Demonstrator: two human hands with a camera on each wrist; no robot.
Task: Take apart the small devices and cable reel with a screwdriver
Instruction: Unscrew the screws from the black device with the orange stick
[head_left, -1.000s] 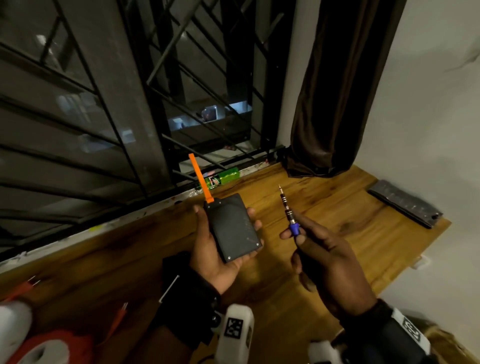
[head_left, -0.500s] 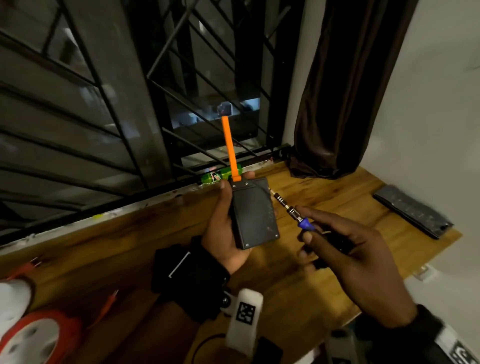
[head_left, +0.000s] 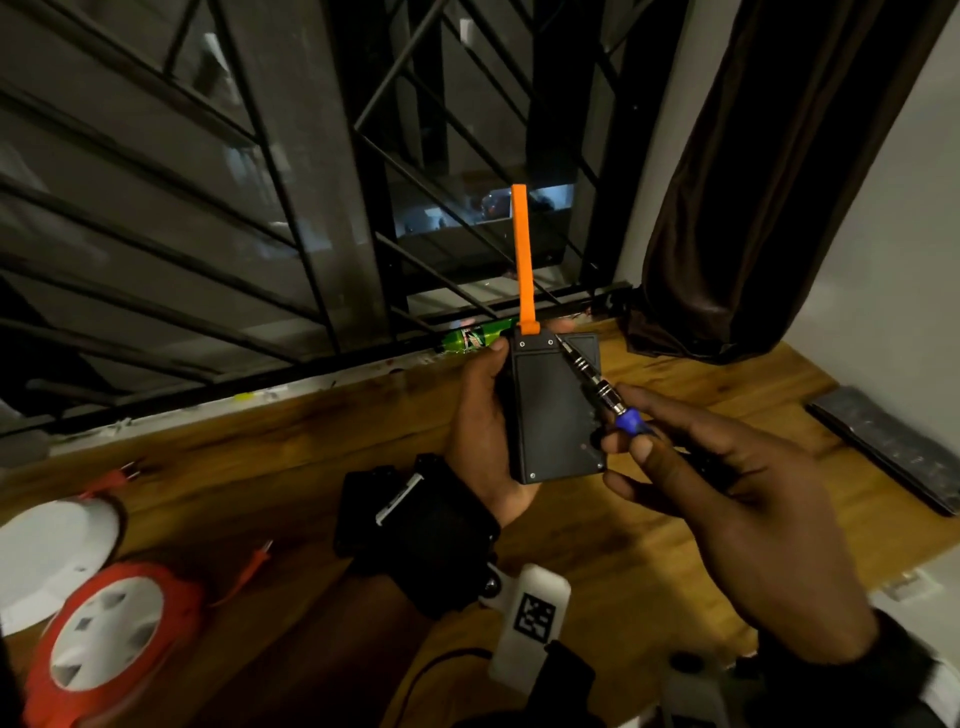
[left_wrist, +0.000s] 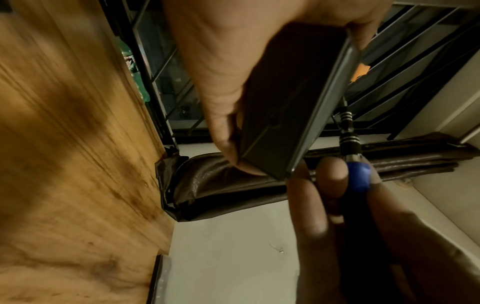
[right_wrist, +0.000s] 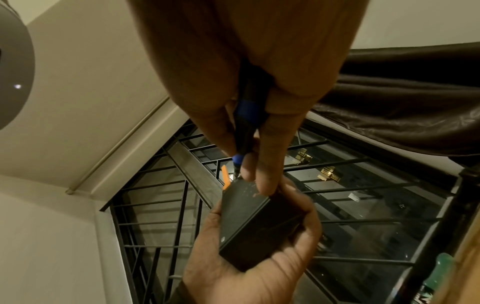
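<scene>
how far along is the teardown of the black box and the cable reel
Nothing looks opened yet. In hand: left hand holds the black box, right hand sets the screwdriver at its top-right screw; other corner screws remain. Left: the orange cable reel lies untouched on the table.

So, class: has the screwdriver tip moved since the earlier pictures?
Yes. The screwdriver tip went left, from clear of the black device onto its upper right screw.
</scene>
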